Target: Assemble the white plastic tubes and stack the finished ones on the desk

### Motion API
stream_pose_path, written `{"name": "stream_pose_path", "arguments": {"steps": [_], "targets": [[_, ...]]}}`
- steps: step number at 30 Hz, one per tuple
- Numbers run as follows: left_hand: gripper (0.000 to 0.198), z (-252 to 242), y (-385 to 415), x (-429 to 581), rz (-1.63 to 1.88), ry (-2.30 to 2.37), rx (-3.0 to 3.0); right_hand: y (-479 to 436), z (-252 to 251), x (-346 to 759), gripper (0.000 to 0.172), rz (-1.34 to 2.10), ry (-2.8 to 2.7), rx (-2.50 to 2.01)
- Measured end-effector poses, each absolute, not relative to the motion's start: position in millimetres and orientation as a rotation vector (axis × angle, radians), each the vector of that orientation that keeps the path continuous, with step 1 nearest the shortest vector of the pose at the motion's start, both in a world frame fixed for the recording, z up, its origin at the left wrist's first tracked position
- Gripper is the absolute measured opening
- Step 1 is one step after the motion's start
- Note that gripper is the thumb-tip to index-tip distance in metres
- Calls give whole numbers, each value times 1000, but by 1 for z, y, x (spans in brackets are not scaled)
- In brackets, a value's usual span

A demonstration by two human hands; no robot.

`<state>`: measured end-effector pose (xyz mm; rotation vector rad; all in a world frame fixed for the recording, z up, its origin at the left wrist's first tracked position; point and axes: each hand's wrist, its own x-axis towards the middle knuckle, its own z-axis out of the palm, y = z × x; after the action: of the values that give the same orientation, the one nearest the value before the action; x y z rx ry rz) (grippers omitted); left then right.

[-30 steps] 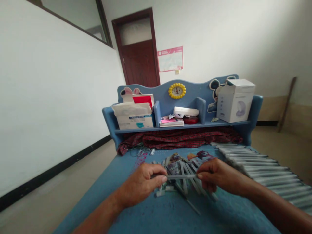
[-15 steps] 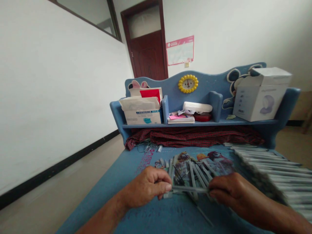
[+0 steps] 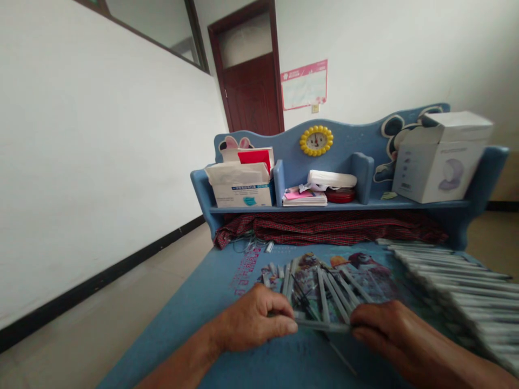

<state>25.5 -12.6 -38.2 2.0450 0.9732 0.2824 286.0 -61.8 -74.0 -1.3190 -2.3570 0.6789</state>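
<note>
At blue tabletop (image 3: 190,335): grey strip (image 3: 320,325) held btwn two hands.
L hand (image 3: 259,319) pinches L end of strip, thumb & forefinger; R hand (image 3: 385,329) grips R end, fingers curled, fingertips partly hidden. Strip approx. level, spans gap btwn hands; contact w/ tabletop can't be told. Just beyond: loose strips (image 3: 334,294), fanned, some crossing, over printed pics. Nr R forearm: long row of strips (image 3: 462,292), side by side, blurred. Further back: red checked cloth (image 3: 284,228) under blue shelf (image 3: 336,132), which bears mask box (image 3: 243,195), yellow-rimmed clock (image 3: 316,141), white carton (image 3: 441,167) at R.
</note>
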Motion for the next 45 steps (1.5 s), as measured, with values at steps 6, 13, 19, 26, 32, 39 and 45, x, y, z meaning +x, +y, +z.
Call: {"name": "stream_pose_path", "arguments": {"steps": [6, 13, 19, 26, 32, 39, 45], "targets": [[28, -37, -16, 30, 332, 932, 2066, -60, -78, 290, 25, 648, -2406, -1315], [33, -38, -12, 25, 302, 897, 1924, -67, -67, 286, 23, 278, -2539, -1183], [40, -44, -8, 21, 272, 931, 1697, -69, -77, 282, 23, -136, -2483, -945], [38, -52, -3, 22, 212, 956, 1637, -59, -93, 292, 22, -200, -2433, -949], [38, -46, 0, 22, 274, 991, 1618, -59, -82, 290, 17, 338, -2281, -1216], [35, -47, 0, 21, 318, 970, 1587, -53, -83, 289, 15, 924, -1822, -1261], [34, -49, -4, 25, 312, 981, 1587, -53, -85, 285, 16, 1145, -1657, -1146]]}}
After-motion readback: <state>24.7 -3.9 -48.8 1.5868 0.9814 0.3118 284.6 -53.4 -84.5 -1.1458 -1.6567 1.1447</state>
